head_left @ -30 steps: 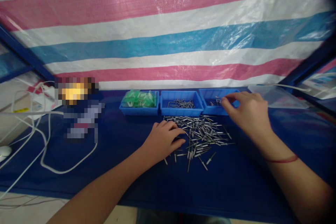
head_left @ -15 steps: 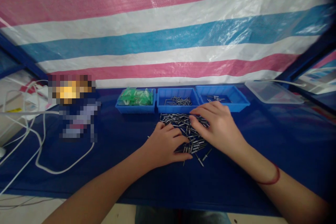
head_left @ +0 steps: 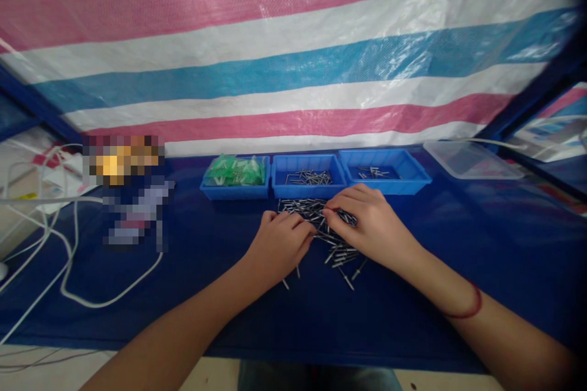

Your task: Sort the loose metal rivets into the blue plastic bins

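A heap of small metal pins [head_left: 306,209] lies on the blue table cover [head_left: 229,293]. My left hand [head_left: 279,246] rests at the heap's left side, fingers curled with the tips on the pins. My right hand [head_left: 367,226] lies over the heap's right part, fingers bent and pinched together at the pins. Whether either hand holds a pin is hidden. Behind the heap stand three blue trays: the left tray [head_left: 235,190] with green plastic parts, the middle tray [head_left: 308,189] and the right tray [head_left: 415,178] with a few metal pins each.
A striped pink, white and blue tarp [head_left: 293,61] hangs behind the trays. White cables [head_left: 73,281] loop over the table's left part. A clear plastic lid [head_left: 472,160] lies at the right rear. Blurred-out objects [head_left: 131,195] stand at the left.
My right hand came back from the right tray to the heap of pins and now meets my left hand there. My left hand shifted slightly left over the pins.
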The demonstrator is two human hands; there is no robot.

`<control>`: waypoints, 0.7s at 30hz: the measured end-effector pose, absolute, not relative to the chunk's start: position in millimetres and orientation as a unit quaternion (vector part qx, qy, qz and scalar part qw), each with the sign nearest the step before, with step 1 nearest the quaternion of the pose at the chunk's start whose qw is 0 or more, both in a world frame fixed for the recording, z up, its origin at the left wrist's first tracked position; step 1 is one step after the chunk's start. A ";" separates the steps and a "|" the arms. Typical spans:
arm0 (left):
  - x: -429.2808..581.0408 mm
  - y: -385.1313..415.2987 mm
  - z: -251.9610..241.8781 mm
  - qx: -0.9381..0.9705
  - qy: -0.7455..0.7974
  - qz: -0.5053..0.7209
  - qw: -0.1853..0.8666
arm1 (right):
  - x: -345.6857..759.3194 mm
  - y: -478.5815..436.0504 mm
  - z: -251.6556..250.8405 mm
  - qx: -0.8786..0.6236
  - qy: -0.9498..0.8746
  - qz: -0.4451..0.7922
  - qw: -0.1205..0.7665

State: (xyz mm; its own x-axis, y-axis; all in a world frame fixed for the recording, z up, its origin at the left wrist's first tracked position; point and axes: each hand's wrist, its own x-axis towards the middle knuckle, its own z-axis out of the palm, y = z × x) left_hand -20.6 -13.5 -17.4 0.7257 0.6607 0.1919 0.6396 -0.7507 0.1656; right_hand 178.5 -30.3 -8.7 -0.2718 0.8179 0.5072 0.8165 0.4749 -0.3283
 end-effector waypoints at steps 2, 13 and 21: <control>-21.4 -12.5 -17.0 0.918 0.367 0.141 0.060 | 179.0 -29.4 -10.1 -0.509 -0.798 0.016 0.323; -20.0 -5.3 -18.6 0.769 0.422 0.343 0.336 | 168.8 -30.0 -15.7 -0.503 -0.728 0.235 0.402; -15.1 -9.2 -16.3 0.776 0.407 0.320 0.361 | 162.4 -31.8 -17.2 -0.491 -0.694 0.276 0.449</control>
